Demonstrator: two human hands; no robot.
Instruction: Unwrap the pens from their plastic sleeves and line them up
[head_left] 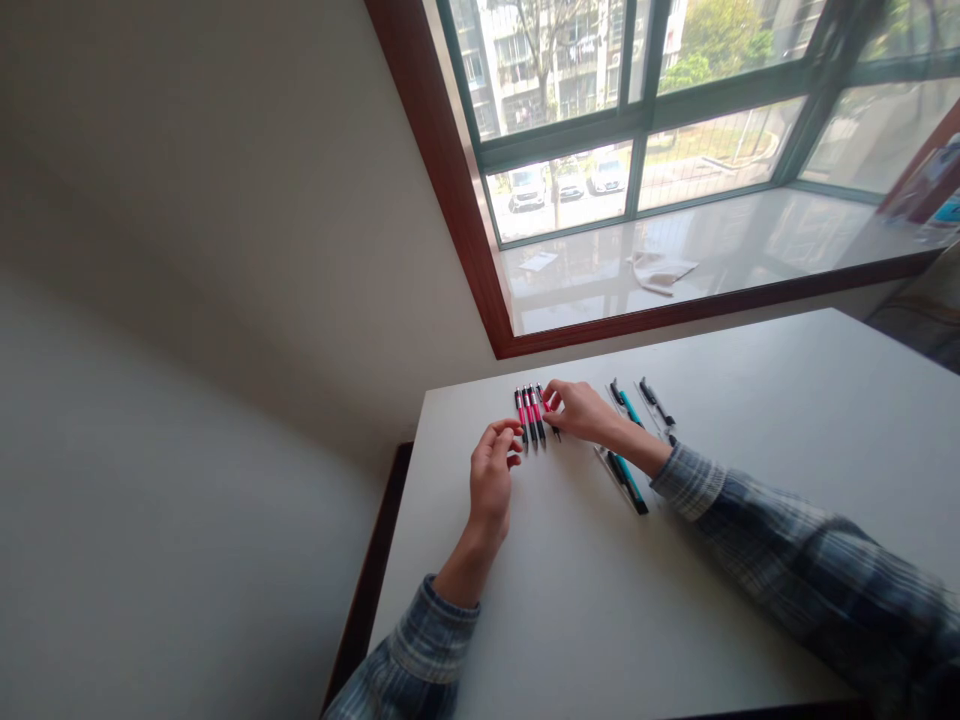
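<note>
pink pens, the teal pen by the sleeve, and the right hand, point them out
pink pens (529,415): head view, barrel of a middle pen
teal pen (627,480): head view, middle of its teal barrel
right hand (583,410): head view, back of the hand

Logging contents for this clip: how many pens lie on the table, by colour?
Pink pens: 4, one partly under the right hand
Teal pens: 2
Black pen: 1
Total: 7
</note>
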